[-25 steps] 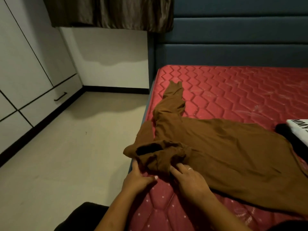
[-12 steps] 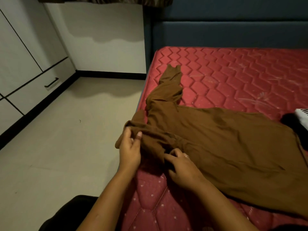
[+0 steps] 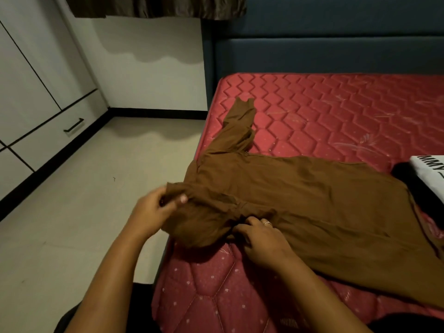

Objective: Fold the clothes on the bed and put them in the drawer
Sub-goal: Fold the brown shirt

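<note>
Red mattress [image 3: 336, 111] bears brown garment [image 3: 312, 200]; left hand [image 3: 153, 210] has sleeve in grip.

A brown long-sleeved garment [image 3: 312, 200] lies spread across the red bed [image 3: 336, 111], its far sleeve [image 3: 240, 126] stretched out flat and its near sleeve [image 3: 199, 219] bunched and raised at the bed's edge. A black garment [image 3: 413, 183] and a white printed one [image 3: 430, 169] lie just beside its hem. The white drawer [image 3: 55, 135], with a black handle, is closed.

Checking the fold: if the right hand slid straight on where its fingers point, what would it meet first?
The brown garment: its bunched fold, which the right hand seems to hold.
</note>
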The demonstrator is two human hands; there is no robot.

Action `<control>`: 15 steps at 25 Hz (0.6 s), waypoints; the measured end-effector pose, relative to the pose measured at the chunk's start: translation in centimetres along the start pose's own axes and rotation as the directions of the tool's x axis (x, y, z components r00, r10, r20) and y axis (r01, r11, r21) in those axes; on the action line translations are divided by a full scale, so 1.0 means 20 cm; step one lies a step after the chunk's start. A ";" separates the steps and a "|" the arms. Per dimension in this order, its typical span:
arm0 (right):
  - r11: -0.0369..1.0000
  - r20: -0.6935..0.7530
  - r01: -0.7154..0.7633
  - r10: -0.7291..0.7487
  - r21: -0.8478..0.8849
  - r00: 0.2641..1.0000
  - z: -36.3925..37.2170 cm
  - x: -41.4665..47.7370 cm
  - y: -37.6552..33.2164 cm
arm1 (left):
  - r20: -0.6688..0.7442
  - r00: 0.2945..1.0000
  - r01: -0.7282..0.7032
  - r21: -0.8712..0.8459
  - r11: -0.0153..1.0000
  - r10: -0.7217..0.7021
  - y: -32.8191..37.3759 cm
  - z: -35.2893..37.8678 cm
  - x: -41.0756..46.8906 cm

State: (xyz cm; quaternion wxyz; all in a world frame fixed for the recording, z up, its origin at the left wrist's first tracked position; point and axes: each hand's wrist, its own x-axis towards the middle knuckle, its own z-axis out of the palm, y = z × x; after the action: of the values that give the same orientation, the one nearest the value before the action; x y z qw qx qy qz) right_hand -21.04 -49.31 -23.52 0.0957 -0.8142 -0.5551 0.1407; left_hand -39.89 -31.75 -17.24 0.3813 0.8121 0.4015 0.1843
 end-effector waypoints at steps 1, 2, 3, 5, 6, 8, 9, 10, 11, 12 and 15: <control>0.999 -0.040 0.028 -0.029 -0.025 0.999 0.00 0.00 0.00 | 0.296 0.942 0.173 -0.027 0.985 -0.157 -0.03 -0.01 -0.02; 0.997 -0.089 0.061 -0.065 -0.044 0.994 0.02 0.00 0.00 | 0.501 0.823 0.256 0.096 0.962 -0.269 -0.05 -0.01 -0.03; 0.993 -0.145 0.096 -0.104 -0.064 0.984 0.03 0.01 -0.01 | 0.570 0.751 0.273 0.193 0.943 -0.334 -0.08 0.01 -0.04; 0.984 -0.193 0.130 -0.151 -0.118 0.970 0.09 0.03 -0.03 | 0.486 0.773 0.356 0.202 0.913 -0.409 -0.10 0.03 -0.03; 0.982 -0.197 0.122 -0.149 -0.142 0.969 0.12 0.03 -0.05 | 0.448 0.783 0.409 0.152 0.900 -0.432 -0.09 0.04 -0.03; 0.980 -0.169 0.088 -0.119 -0.180 0.978 0.15 0.02 -0.08 | 0.449 0.796 0.443 0.026 0.896 -0.406 -0.06 0.03 -0.02; 0.982 -0.138 0.075 -0.099 -0.171 0.985 0.14 0.02 -0.10 | 0.422 0.829 0.440 -0.085 0.894 -0.367 -0.05 0.03 -0.01; 0.989 -0.094 0.078 -0.090 -0.122 0.991 0.10 0.03 -0.11 | 0.360 0.881 0.409 -0.248 0.878 -0.308 -0.03 0.02 0.00; 0.994 -0.054 0.098 -0.101 -0.043 0.993 0.04 0.04 -0.11 | 0.257 0.928 0.362 -0.439 0.823 -0.271 0.00 0.01 0.00; 0.988 -0.009 0.129 -0.129 0.079 0.992 -0.03 0.06 -0.12 | 0.143 0.952 0.299 -0.617 0.728 -0.270 0.02 -0.02 0.01; 0.868 0.239 0.038 -0.178 0.496 0.955 -0.16 0.05 -0.14 | -0.125 0.939 0.199 -0.558 0.806 -0.319 0.00 -0.06 0.01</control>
State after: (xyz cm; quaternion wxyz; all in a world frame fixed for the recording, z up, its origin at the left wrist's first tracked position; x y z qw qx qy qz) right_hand -22.01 -47.29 -19.82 0.2262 -0.7035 -0.5547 0.3823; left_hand -40.42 -31.04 -16.54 0.5696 0.5850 0.4798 0.3211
